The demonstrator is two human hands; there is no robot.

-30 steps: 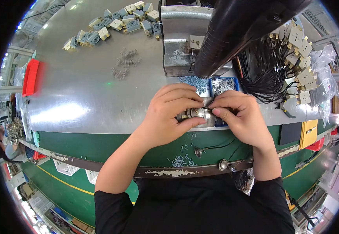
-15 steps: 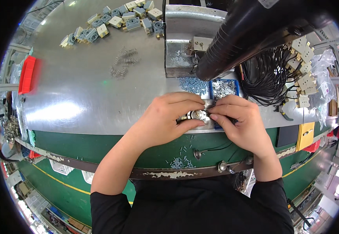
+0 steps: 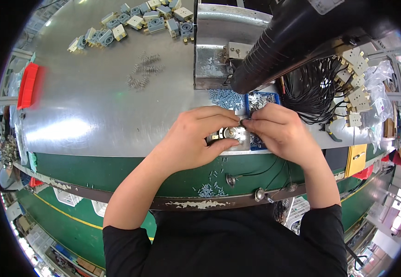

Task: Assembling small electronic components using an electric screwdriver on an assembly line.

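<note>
A small white-and-metal part with a round centre [image 3: 231, 133] sits on a metal plate [image 3: 243, 147] at the table's near edge. Around its left side curl the thumb and fingers of my left hand [image 3: 196, 134], closed on it. My right hand [image 3: 281, 131] pinches at the part's upper right; a dark bit shows at its fingertips, too small to name. Just beyond my hands lie a heap of bluish screws [image 3: 227, 99] and a blue tray [image 3: 278, 98] of small metal pieces, the tray partly covered by my right hand.
A thick black tube [image 3: 274, 51] slants over the work, beside a metal housing [image 3: 209, 69]. Grey-and-white socket blocks [image 3: 155, 24], springs [image 3: 145, 69], black cables [image 3: 309, 94] and pliers [image 3: 333, 131] lie around. Loose screws [image 3: 208, 190] and round metal pieces on wires [image 3: 230, 180] rest on the green strip.
My right hand's fingertips have shifted slightly up and left, to the part's far side, uncovering more of the part. My left hand keeps its hold. The whole view has shifted slightly.
</note>
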